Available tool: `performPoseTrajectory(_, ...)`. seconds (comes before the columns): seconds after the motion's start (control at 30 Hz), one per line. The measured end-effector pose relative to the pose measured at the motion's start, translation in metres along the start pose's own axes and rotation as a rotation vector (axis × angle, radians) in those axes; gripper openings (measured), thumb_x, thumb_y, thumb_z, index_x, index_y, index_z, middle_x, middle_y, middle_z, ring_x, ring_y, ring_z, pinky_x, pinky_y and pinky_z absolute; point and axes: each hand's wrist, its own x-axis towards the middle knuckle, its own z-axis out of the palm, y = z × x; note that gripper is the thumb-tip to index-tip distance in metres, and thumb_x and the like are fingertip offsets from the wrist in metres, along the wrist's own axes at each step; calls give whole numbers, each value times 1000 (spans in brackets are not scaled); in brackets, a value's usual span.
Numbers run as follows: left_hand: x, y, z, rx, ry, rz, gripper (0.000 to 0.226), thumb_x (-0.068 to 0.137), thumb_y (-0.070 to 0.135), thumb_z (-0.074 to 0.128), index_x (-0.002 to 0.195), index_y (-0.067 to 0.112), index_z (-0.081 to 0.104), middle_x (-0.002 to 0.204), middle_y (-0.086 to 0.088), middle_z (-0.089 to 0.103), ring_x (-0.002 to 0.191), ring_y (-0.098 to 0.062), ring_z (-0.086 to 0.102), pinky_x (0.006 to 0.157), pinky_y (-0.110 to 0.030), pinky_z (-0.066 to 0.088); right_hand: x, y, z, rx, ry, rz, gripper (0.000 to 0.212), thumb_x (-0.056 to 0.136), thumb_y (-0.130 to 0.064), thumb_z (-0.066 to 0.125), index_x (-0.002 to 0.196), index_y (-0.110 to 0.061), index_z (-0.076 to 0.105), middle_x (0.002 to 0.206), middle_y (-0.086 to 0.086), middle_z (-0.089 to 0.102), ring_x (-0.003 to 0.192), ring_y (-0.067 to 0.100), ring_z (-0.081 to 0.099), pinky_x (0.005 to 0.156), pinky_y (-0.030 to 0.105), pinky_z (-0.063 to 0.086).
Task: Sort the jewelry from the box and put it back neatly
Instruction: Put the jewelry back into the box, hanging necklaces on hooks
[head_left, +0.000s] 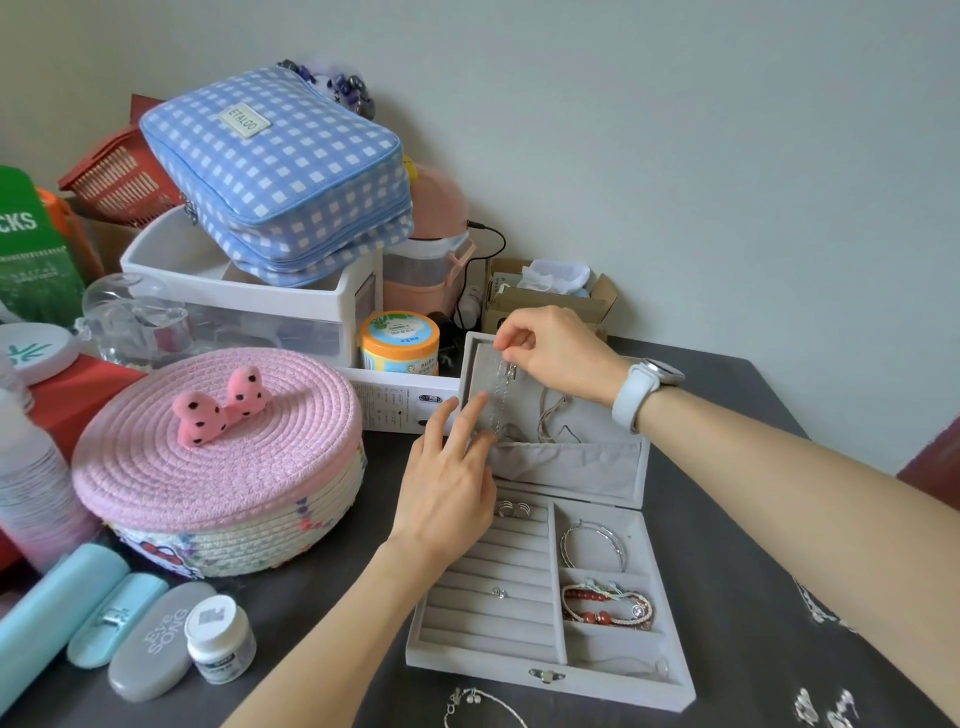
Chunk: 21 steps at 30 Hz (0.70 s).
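Observation:
A grey velvet jewelry box (613, 680) lies open on the dark table, its lid (571, 462) standing upright behind. My right hand (550, 353) pinches the top of a thin silver chain (501, 400) against the lid's inner face. My left hand (452, 478) rests with straight fingers on the lid's left side, beside the hanging chain. In the tray sit silver rings (511, 509), a small ring (498, 592), silver bangles (592, 545) and red bead bracelets (605, 608). Another silver piece (553, 413) hangs in the lid.
A pink-lidded woven basket (218, 462) stands left of the box. Loose silver jewelry lies on the table in front (483, 704) and at the right (826, 709). Cases and a small jar (221, 644) sit front left. A white organizer (249, 291) with a blue checked bag (280, 171) stands behind.

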Motion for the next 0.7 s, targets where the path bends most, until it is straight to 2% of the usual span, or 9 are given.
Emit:
performPoseTrajectory(0.1, 0, 1, -2, 34, -11, 31, 39, 76, 21, 33, 96, 10, 64, 140, -6, 45, 123, -31, 31, 75, -39, 53, 1, 1, 5, -25, 30, -19, 15, 85, -6, 53, 91, -12, 66, 70, -12, 54, 64, 0, 47, 69, 22, 42)
performPoseTrajectory(0.17, 0, 0, -4, 73, -30, 67, 38, 75, 21, 35, 96, 11, 64, 138, -5, 48, 124, -31, 33, 74, -36, 53, 0, 2, 8, -100, 54, -54, 16, 86, -8, 51, 92, -12, 65, 65, -17, 45, 66, 4, 44, 69, 25, 39)
performPoseTrajectory(0.27, 4, -1, -8, 176, -93, 132, 32, 71, 22, 53, 98, 12, 65, 134, -6, 52, 125, -35, 44, 77, -37, 53, -2, 4, 14, -236, 109, -139, 13, 88, -9, 51, 91, -8, 64, 78, -7, 55, 82, 12, 45, 67, 26, 34)
performPoseTrajectory(0.37, 7, 1, -11, 212, -147, 97, 33, 62, 21, 70, 94, 15, 64, 131, -8, 55, 123, -37, 48, 77, -39, 53, -3, 10, 23, -341, 226, -249, 8, 82, -5, 57, 80, -5, 64, 79, 7, 66, 80, 26, 56, 66, 31, 39)
performPoseTrajectory(0.47, 5, 3, -9, 201, -140, 75, 33, 62, 20, 71, 93, 15, 62, 131, -8, 56, 124, -37, 47, 80, -39, 52, -4, 16, 28, -455, 368, -279, 7, 74, -7, 58, 69, -10, 62, 66, 3, 64, 66, 27, 58, 61, 29, 39)
performPoseTrajectory(0.7, 0, 2, -5, 191, -120, 60, 37, 64, 19, 69, 99, 14, 60, 133, -8, 54, 125, -37, 45, 81, -39, 52, -7, 17, 29, -446, 432, -179, 8, 72, -9, 67, 67, -13, 62, 66, 3, 64, 69, 28, 57, 60, 33, 43)
